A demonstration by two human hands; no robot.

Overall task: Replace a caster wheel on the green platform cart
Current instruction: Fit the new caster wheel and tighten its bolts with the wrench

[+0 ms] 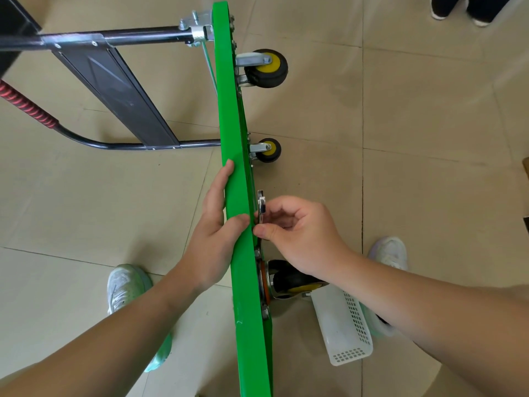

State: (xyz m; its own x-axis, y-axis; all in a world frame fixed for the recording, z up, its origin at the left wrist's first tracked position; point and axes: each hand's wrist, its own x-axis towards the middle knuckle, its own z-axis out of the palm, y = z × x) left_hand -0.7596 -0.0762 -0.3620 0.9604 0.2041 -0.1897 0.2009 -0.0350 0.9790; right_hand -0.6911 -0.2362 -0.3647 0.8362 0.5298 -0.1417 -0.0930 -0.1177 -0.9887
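Your cart (229,116) stands on its side on the floor (400,124), and your left hand (213,224) wraps its top edge, fingers flat on one side and thumb over the top, to keep it up. Your right hand (297,233) pinches a small silver wrench (261,204) against the underside, between two wheels. Three wheels (266,68) show in place, so you look to be in the middle, working a bolt; I cannot tell if it goes on or off.

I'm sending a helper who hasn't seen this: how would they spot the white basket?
Find the green cart deck standing on edge. On the floor on its wheel side, nearest the person, lies the white basket, just below a caster. It alone is perforated white plastic.
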